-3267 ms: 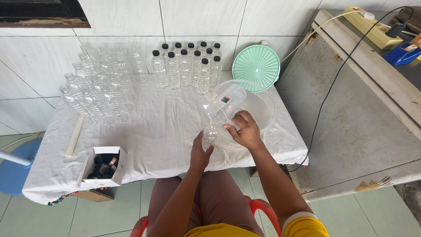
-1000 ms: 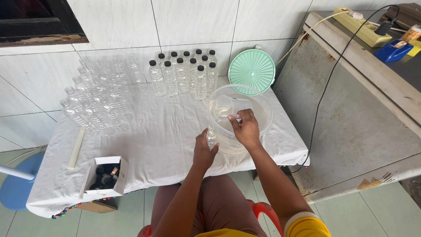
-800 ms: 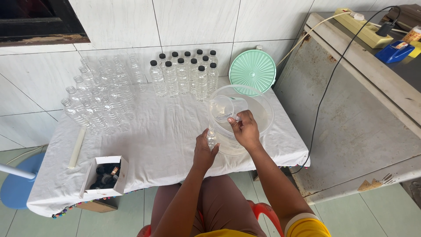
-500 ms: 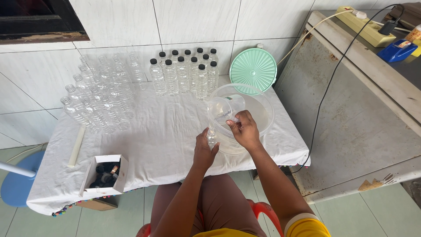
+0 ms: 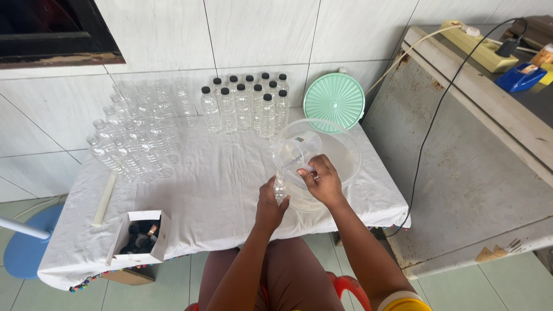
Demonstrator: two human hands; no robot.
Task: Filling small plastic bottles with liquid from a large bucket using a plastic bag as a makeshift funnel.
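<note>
Step in hand: filling a small clear bottle (image 5: 280,187) from a clear plastic jug (image 5: 295,154), judged from how the two are held.

Left hand (image 5: 269,204): closed around the lower part of the small clear bottle, which stands upright at the near edge of the table (image 5: 219,190), just beside the large clear basin (image 5: 340,152).

Right hand (image 5: 322,181): fingers wrapped shut on the handle of the clear plastic jug, which is tilted with its spout down toward the bottle's mouth.

Jug position: held above the near left rim of the basin; you cannot tell from this view whether liquid is flowing.

Alignment: keep the spout directly over the narrow bottle mouth; the opening is small, so tilt the jug slowly.

Bottle support: keep your left hand low on the bottle so the neck stays visible and the bottle stays vertical.

Spill control: work close to the basin rim so that any overflow is likely to run toward the basin, not across the white cloth.

Fill level: watch through the clear wall; level the jug before the liquid reaches the neck.

Capped bottles (image 5: 247,103): grouped at the back by the wall, black caps on.

Uncapped bottles (image 5: 138,135): grouped at the back left.

Green lid (image 5: 334,102): leaning against the wall behind the basin.

Cardboard box (image 5: 141,236): at the near left edge, holding dark caps.
</note>
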